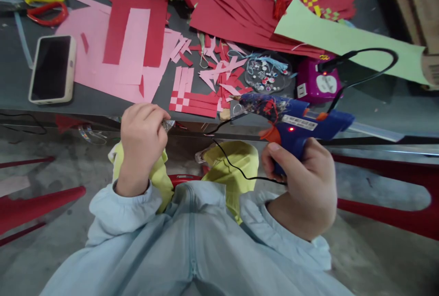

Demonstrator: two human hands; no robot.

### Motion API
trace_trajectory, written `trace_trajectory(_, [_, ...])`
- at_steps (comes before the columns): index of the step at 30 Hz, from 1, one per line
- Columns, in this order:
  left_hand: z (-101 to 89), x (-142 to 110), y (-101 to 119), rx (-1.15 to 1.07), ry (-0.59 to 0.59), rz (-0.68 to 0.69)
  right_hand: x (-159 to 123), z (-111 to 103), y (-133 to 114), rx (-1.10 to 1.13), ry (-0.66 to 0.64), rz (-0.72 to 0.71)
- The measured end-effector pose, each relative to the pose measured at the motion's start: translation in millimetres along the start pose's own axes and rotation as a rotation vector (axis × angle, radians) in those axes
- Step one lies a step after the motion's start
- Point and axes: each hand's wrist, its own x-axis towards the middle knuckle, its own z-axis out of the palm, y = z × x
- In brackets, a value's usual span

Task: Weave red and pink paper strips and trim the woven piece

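My right hand (305, 181) is wrapped round the handle of a blue hot glue gun (298, 124), whose red light is lit. Its nozzle points left over the table edge, and a clear glue stick (377, 132) sticks out of the back. My left hand (144, 138) is closed at the table's front edge; something small and shiny shows by its fingertips, too hidden to name. Between the hands lies a woven piece of pink and red paper strips (192, 97). Loose paper scraps (222, 69) are scattered behind it.
A phone (53, 69), scissors (46, 5) and pink paper (92, 53) lie left. Red sheets (233, 8) cover the back. A dish of beads (264, 74) stands beside a purple power adapter (318, 78). The black cord (236, 168) hangs below the edge.
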Motion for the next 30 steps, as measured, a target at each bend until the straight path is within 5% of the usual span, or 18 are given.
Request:
trace_trajectory(5, [-1.3,0.2,-0.3,0.019,0.058,-0.120,3.6,2.0,1.6,-0.022,-0.030,0.002])
trace_trajectory(15, [5.9,3.7,3.8,-0.061,-0.122,0.200,5.5,4.5,3.9,0.002,-0.047,-0.024])
trace_trajectory(23, [2.5,3.3,1.1,-0.061,-0.284,0.175,6.2,4.3,4.1,0.021,-0.081,0.002])
trace_trajectory(30, [2.1,3.5,-0.1,-0.034,-0.295,0.186,5.8,3.5,4.5,0.023,-0.080,0.003])
